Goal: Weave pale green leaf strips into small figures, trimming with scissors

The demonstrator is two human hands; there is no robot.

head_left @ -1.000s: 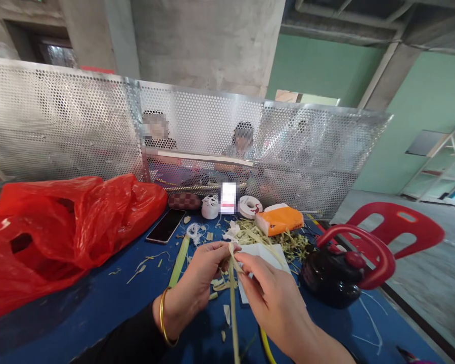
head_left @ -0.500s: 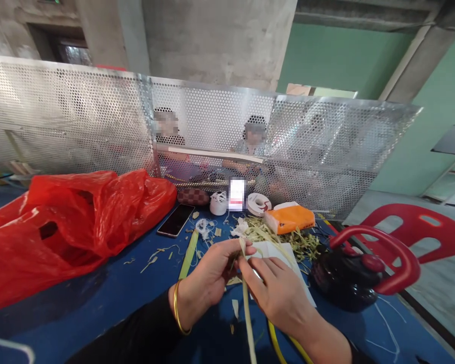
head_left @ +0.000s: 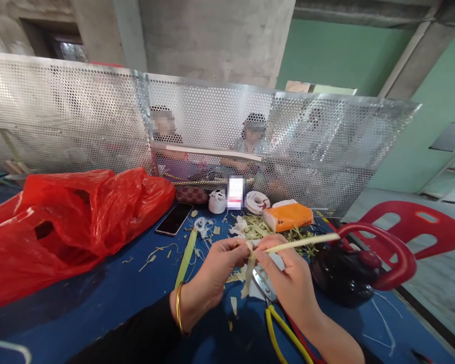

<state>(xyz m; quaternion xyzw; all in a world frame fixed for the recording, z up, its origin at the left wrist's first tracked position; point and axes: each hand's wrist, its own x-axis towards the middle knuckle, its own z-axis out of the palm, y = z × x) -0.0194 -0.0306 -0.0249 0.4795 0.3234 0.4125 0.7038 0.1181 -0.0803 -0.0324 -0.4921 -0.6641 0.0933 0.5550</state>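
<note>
My left hand, with a gold bangle on its wrist, pinches the folded end of a pale yellow leaf strip above the blue table. My right hand pinches the same strip right beside it, fingertips touching. The long end of the strip sticks out to the right, over a black kettle. A short tail hangs down between my hands. Scissors with yellow handles lie on the table just under my right hand.
A red plastic bag fills the left of the table. A phone, string rolls, an orange tissue pack and leaf scraps lie behind my hands. The perforated metal screen has two people behind it. A red chair stands right.
The strip hung down between my hands; now its long end is swung up and points right over the kettle. My right hand has shifted right, uncovering the scissors.
</note>
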